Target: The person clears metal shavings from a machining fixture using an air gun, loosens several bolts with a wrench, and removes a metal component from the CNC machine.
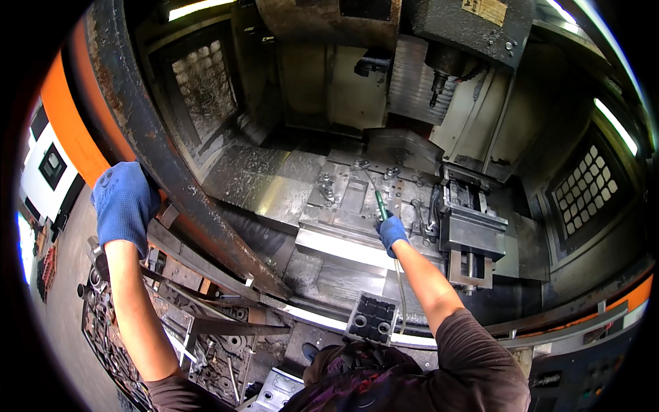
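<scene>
My right hand (pixel 392 234), in a blue glove, is closed round a green air blow gun (pixel 381 203). Its thin nozzle points away from me over the metal plate (pixel 343 218) on the machine table, and a pale hose (pixel 401 295) trails down from my hand. A flat steel workpiece (pixel 354 197) with a rectangular outline lies on the plate among clamps (pixel 327 188). Far to the left, my left hand (pixel 125 206), also in a blue glove, is curled against the edge of the orange machine door (pixel 81 147); its fingertips are partly hidden.
A spindle with a tool (pixel 437 86) hangs above the table at the back. Right of the plate stands a vise (pixel 473 230), with wrenches (pixel 420 220) beside it. A black block with round holes (pixel 372 317) sits at the front sill. Metal parts crowd a bench (pixel 226 357) at lower left.
</scene>
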`<state>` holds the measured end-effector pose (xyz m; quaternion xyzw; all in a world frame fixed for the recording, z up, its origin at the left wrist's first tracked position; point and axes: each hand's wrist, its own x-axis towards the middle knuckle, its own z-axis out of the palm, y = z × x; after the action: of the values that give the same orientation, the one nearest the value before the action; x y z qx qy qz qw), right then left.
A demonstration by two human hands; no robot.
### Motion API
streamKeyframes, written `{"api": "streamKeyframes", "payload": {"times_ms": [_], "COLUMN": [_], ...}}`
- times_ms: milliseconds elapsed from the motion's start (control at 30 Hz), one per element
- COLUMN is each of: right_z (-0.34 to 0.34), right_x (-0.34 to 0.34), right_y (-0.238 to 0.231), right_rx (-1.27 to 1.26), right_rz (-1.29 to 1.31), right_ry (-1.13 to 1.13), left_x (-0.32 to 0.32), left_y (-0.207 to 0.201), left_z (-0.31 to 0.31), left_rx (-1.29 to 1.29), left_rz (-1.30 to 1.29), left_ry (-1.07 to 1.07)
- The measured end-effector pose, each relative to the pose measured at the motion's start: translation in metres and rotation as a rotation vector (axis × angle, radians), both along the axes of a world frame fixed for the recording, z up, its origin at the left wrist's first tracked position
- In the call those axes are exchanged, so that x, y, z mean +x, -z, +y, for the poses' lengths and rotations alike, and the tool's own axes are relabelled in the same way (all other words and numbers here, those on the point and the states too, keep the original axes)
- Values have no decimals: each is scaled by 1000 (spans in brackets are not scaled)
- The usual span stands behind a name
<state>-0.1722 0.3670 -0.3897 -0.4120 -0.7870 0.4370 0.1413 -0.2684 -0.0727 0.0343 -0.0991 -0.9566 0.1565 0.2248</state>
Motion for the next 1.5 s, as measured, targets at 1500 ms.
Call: {"api": "streamKeyframes", "payload": {"times_ms": [1500], "right_z": [-4], "right_x": [16], "right_y": [0], "right_rx": [11], "right_rz": [-73], "right_ry": [-4], "left_x": [2], "left_y": [-3], "left_z": [3], "left_rx": [9], "left_rz": [-50], "left_ry": [-39]}}
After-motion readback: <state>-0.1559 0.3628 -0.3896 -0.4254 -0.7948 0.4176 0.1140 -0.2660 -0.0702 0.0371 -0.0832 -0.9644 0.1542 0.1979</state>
